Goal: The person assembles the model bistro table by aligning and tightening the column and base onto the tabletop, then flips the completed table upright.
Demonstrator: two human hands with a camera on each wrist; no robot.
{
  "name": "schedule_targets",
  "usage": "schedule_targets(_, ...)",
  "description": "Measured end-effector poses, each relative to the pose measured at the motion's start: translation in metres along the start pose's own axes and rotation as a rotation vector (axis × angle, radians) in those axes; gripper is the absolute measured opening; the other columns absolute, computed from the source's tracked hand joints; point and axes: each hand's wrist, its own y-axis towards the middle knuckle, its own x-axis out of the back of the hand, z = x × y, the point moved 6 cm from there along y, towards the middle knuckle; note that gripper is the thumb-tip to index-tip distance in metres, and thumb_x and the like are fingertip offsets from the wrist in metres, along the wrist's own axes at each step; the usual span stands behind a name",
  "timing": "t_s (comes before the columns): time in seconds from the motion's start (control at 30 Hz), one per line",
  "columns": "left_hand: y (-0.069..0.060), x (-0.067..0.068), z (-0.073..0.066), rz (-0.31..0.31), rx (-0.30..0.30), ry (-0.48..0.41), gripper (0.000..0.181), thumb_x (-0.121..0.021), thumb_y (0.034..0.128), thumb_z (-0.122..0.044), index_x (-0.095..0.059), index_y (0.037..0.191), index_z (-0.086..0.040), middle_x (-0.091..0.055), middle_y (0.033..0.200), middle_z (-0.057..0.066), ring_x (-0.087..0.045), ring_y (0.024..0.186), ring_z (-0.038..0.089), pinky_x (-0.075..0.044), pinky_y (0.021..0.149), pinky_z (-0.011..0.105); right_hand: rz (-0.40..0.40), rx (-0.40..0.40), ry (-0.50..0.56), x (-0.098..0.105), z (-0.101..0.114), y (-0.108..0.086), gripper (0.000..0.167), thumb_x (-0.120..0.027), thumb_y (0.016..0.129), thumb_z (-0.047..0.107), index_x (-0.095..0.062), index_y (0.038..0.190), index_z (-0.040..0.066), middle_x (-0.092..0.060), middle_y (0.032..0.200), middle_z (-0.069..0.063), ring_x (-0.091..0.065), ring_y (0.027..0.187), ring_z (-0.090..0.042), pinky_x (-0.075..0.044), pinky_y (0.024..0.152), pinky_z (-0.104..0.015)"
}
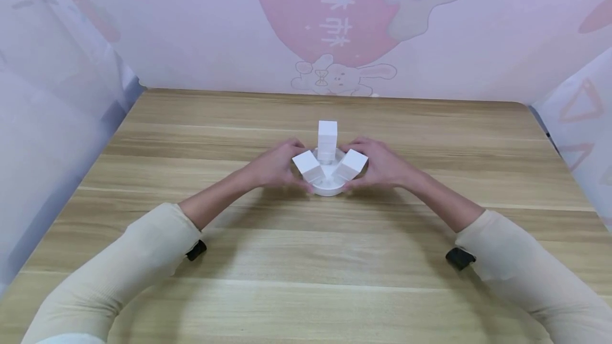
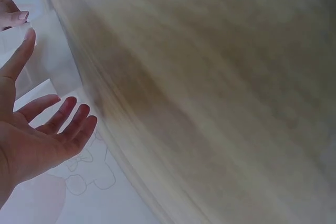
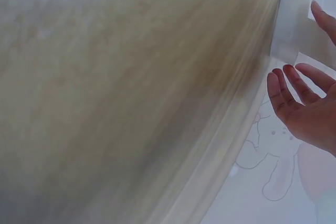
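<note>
A white round stand (image 1: 328, 191) is on the wooden table, in the middle of the head view. Three white square-ended blocks rise from it: one at the back (image 1: 327, 134), one leaning left (image 1: 308, 165) and one leaning right (image 1: 353, 163). My left hand (image 1: 281, 164) holds the stand's left side, thumb toward the near rim and fingers toward the back. On the other side my right hand (image 1: 375, 162) holds it in mirror fashion. Both wrist views show the slightly bent fingers of the left hand (image 2: 37, 135) and right hand (image 3: 315, 108) beside the pale stand.
The wood-grain table (image 1: 306, 259) extends on all sides of the stand. Behind it stands a pale printed backdrop (image 1: 201, 31) with a rabbit drawing, and pale curtains (image 1: 43, 94) hang at the sides. Small black pieces (image 1: 460, 258) show under both sleeves.
</note>
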Motion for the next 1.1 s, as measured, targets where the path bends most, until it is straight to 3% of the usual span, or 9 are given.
schedule_targets(0.33, 0.0029, -0.0014, 0.0002, -0.017, -0.02, 0.001, 0.071, -0.1, 0.0639, -0.025, -0.072, 0.123, 0.003, -0.073, 0.11, 0.014, -0.064, 0.105, 0.03, -0.051, 0.098, 0.048, -0.006, 0.033, 0.041, -0.0028, -0.0005, 0.0031, 0.079, -0.099, 0.064, 0.018, -0.064, 0.13, -0.009, -0.071, 0.124, -0.022, -0.065, 0.118, -0.038, -0.048, 0.106, -0.053)
schedule_targets(0.6, 0.0049, -0.003, 0.0032, -0.029, 0.029, -0.093, 0.062, -0.1, 0.0616, -0.012, -0.074, 0.116, 0.002, -0.077, 0.103, 0.009, -0.064, 0.092, 0.02, -0.053, 0.089, 0.04, -0.003, -0.007, 0.073, -0.0026, -0.0016, 0.0031, 0.075, -0.1, 0.064, 0.016, -0.067, 0.129, -0.006, -0.075, 0.117, -0.016, -0.068, 0.102, -0.028, -0.054, 0.094, -0.044)
schedule_targets(1.1, 0.0039, -0.0061, 0.0054, -0.053, 0.058, -0.107, 0.069, -0.099, 0.0612, -0.012, -0.071, 0.122, 0.005, -0.076, 0.11, 0.013, -0.067, 0.101, 0.025, -0.052, 0.096, 0.042, -0.014, -0.038, 0.072, -0.0026, -0.0022, 0.0018, 0.077, -0.1, 0.063, 0.016, -0.067, 0.129, -0.006, -0.075, 0.117, -0.016, -0.069, 0.105, -0.03, -0.053, 0.095, -0.046)
